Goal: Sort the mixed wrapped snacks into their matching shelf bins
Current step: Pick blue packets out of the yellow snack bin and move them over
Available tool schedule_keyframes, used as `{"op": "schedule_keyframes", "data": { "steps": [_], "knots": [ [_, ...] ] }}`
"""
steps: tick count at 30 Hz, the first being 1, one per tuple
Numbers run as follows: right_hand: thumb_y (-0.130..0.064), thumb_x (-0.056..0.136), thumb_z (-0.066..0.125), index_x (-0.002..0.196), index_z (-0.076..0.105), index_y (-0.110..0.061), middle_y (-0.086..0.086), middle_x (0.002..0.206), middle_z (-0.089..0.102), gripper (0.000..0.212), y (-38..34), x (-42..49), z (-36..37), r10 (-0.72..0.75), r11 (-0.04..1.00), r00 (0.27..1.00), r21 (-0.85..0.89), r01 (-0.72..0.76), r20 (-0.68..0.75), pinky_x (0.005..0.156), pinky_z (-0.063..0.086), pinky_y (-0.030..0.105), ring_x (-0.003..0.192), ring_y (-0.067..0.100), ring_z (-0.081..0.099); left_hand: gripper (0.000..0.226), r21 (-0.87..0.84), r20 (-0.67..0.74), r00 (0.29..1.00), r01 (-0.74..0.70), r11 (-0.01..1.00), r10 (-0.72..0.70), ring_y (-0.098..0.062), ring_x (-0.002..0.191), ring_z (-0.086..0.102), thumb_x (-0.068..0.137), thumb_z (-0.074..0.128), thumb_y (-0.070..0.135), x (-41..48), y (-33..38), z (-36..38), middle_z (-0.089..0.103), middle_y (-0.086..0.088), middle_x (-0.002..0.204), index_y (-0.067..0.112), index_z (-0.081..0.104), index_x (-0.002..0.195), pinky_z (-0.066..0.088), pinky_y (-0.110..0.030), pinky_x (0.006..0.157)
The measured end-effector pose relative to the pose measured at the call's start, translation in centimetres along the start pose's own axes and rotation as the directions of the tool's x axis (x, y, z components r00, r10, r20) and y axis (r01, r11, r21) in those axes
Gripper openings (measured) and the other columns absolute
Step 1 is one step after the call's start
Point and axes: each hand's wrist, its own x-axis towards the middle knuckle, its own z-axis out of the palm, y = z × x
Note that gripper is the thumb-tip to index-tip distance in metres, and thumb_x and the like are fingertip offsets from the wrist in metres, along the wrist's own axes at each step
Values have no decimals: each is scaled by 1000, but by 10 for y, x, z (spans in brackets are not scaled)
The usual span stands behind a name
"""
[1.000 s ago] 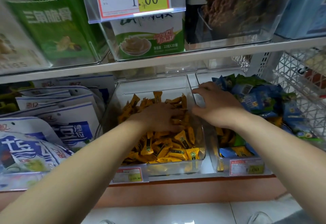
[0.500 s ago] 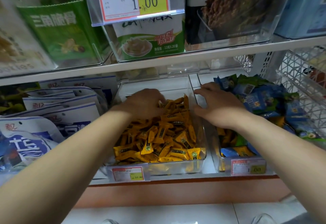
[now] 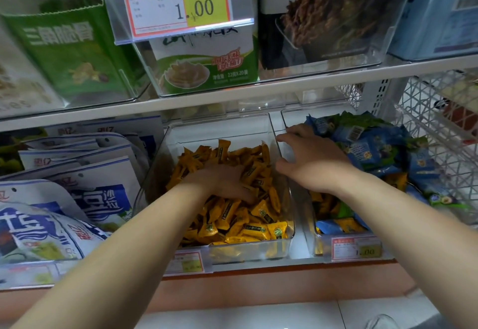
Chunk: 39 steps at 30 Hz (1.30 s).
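Note:
A clear middle bin (image 3: 248, 252) on the lower shelf is filled with yellow wrapped snacks (image 3: 258, 227). My left hand (image 3: 219, 181) lies palm down on that pile, fingertips sunk among the wrappers. The clear right bin (image 3: 314, 244) holds a heap of blue wrapped snacks (image 3: 375, 152) with some yellow pieces (image 3: 346, 224) and a green piece (image 3: 344, 211) mixed in near the front. My right hand (image 3: 313, 163) rests arched with spread fingers over the walls between the two bins, holding nothing that I can see.
White and blue snack bags (image 3: 98, 199) stand packed at the left. The upper shelf edge (image 3: 232, 95) hangs low over the bins, with a price tag holder (image 3: 178, 0) and green boxes (image 3: 69, 51) above. A white wire basket (image 3: 439, 126) flanks the right.
My left hand went to the back of the yellow pile and has come forward again onto its middle. The right hand has stayed at the bins' shared walls.

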Motion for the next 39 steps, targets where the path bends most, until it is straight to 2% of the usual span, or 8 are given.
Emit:
{"op": "schedule_keyframes", "data": {
  "steps": [7,16,22,28,30,35,37,39],
  "knots": [
    [-52,93,46,147,35,-32,-3,156,23,59,0,-1,-1,0,1000,1000,7,0,9,108,36,42,135,23,40,126,-23,52,997,65,998,-64,-36,143,30,52,59,86,6,-6,1,27,-7,160,40,3,155,27,-49,110],
    [-54,89,51,142,41,-31,-5,148,30,59,1,-1,-2,-13,999,1000,35,14,-8,98,42,38,124,21,49,112,-339,7,995,-94,936,103,-19,123,51,37,70,72,-8,-7,8,52,3,140,28,50,138,41,-32,92],
    [-54,88,51,139,43,-31,-6,145,32,57,2,0,-1,-17,999,1000,34,17,-10,95,42,38,118,20,51,31,-699,-301,944,-313,644,132,-16,95,68,68,86,36,-25,-31,-9,73,3,100,28,72,95,54,-35,89],
    [-55,86,52,138,44,-32,-6,144,34,57,1,0,-2,-15,999,1000,47,16,-24,93,42,38,117,20,52,46,-912,-344,935,-355,203,91,-32,102,69,63,90,21,-39,-40,-6,72,-10,106,15,71,105,56,-39,83],
    [-55,86,53,139,44,-32,-7,144,33,58,0,0,-2,-11,998,1000,56,12,-22,94,42,38,117,19,52,50,-879,-339,932,-362,310,125,-27,108,67,62,89,24,-41,-45,-7,70,-6,114,22,71,109,54,-41,91],
    [-56,86,54,139,44,-32,-6,145,34,59,1,1,-1,-11,998,1000,57,12,-25,98,43,40,121,20,50,37,-348,-290,953,-188,919,85,-12,107,58,69,84,32,-47,-45,-17,62,11,114,38,69,103,53,-35,91],
    [-56,86,55,138,45,-32,-5,145,35,59,1,1,0,-18,999,999,48,20,-38,99,42,40,127,21,45,43,-11,-297,951,-95,995,88,-14,102,56,68,75,52,-52,-36,-24,59,10,113,36,68,108,54,-37,86],
    [-56,85,55,139,46,-33,-5,145,37,59,2,2,-1,-24,999,999,22,25,-47,100,40,40,133,23,35,59,23,-361,915,-185,983,180,-15,108,55,64,63,67,-54,-25,-27,56,9,119,37,65,115,52,-38,88]
  ]
}}
